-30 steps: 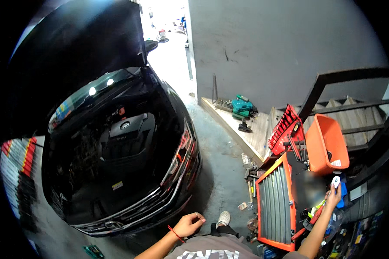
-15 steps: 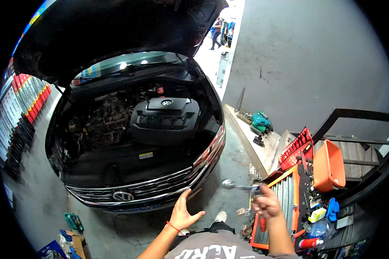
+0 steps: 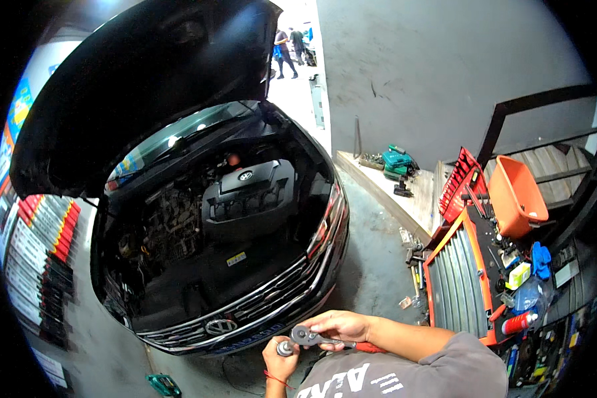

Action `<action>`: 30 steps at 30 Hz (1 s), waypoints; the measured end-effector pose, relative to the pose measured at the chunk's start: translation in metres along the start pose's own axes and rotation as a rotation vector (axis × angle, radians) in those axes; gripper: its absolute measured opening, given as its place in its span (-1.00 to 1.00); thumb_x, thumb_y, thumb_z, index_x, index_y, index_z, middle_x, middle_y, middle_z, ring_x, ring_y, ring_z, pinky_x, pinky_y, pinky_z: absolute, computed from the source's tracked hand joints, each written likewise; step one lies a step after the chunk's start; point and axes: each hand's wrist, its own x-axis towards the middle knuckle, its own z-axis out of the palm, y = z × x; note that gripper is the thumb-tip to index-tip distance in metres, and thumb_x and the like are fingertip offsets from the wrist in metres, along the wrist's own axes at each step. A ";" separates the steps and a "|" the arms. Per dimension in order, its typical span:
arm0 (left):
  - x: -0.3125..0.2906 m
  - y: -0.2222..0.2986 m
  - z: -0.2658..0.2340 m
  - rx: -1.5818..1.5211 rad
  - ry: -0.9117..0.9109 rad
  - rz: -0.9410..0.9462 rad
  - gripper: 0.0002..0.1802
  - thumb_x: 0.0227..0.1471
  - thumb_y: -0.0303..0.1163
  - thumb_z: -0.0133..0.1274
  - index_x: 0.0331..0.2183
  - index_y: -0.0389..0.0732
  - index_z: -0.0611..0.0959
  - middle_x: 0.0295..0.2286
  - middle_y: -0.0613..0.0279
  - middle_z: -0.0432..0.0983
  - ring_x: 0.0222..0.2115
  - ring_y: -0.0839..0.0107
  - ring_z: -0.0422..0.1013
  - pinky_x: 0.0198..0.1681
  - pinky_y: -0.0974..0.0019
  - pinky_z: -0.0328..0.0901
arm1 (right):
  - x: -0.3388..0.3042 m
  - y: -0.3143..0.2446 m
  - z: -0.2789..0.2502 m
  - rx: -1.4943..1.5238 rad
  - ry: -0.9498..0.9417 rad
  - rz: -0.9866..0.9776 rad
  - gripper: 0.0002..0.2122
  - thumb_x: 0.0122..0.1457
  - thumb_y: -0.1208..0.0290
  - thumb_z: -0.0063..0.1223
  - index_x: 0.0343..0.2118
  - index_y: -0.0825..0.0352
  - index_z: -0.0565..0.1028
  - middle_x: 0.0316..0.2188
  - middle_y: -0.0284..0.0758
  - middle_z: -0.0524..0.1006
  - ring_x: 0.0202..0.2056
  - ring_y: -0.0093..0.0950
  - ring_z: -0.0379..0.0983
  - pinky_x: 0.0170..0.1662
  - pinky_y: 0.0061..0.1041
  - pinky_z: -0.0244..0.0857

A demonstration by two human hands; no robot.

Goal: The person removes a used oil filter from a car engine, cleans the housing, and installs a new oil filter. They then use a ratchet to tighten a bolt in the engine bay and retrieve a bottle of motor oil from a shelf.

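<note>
In front of my body, at the car's front bumper, my right hand is closed round a ratchet wrench. Its round metal head points left, and a red handle runs back under my forearm. Just left of that head, my left hand grips a short metal socket, its round end facing up. The ratchet head and the socket are close together; whether they touch I cannot tell. Beyond my hands stands a dark car with its hood raised, a black engine cover showing inside.
An orange-edged tool cart stands at my right, with an orange bin and a red wrench rack at its far end. Green tool cases sit on a wooden ledge. Another green case lies on the floor.
My right hand has swung left from beside the cart with the ratchet wrench. My left hand, open before, now grips the socket. The view has turned, shifting the car's hood left.
</note>
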 end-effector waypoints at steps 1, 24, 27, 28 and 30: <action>-0.001 0.001 0.003 -0.026 -0.024 -0.042 -0.73 -0.24 -0.48 0.39 -0.46 -0.23 0.60 -0.57 0.15 0.57 -0.56 0.40 0.51 -0.44 0.31 0.41 | -0.003 0.003 -0.003 0.040 -0.016 0.020 -0.52 0.39 0.34 -0.11 0.32 0.34 0.22 -0.07 -0.19 0.50 -0.47 -0.59 0.38 -0.60 -0.72 0.17; 0.065 0.092 0.081 0.082 -0.627 -0.144 -0.75 -0.25 -0.38 0.32 -0.41 -0.23 0.67 -0.55 0.08 0.59 -0.55 0.29 0.54 -0.40 0.29 0.42 | -0.100 -0.085 -0.091 -1.332 0.278 -0.388 -0.75 -0.03 0.36 0.32 -0.28 0.28 0.55 -0.49 -0.26 0.58 -0.42 -0.26 0.55 -0.33 -0.31 0.39; 0.076 0.106 0.090 0.168 -0.658 -0.187 -0.72 -0.23 -0.34 0.31 -0.38 -0.20 0.68 -0.56 0.06 0.59 -0.54 0.20 0.56 -0.37 0.27 0.44 | -0.108 -0.089 -0.099 -1.302 0.331 -0.349 -0.76 -0.04 0.37 0.29 -0.28 0.29 0.56 -0.47 -0.25 0.60 -0.41 -0.27 0.56 -0.30 -0.32 0.41; 0.076 0.107 0.093 0.173 -0.660 -0.187 -0.73 -0.23 -0.34 0.31 -0.38 -0.20 0.68 -0.56 0.05 0.59 -0.54 0.19 0.57 -0.37 0.26 0.45 | -0.110 -0.088 -0.102 -1.300 0.341 -0.346 -0.75 -0.04 0.36 0.30 -0.28 0.29 0.56 -0.46 -0.24 0.60 -0.40 -0.27 0.57 -0.29 -0.32 0.42; 0.072 0.106 0.098 0.182 -0.667 -0.189 -0.73 -0.23 -0.34 0.32 -0.38 -0.20 0.68 -0.56 0.04 0.60 -0.52 0.18 0.58 -0.36 0.25 0.45 | -0.112 -0.085 -0.111 -1.310 0.343 -0.332 -0.74 -0.03 0.36 0.31 -0.25 0.27 0.58 -0.43 -0.25 0.62 -0.39 -0.28 0.58 -0.28 -0.34 0.43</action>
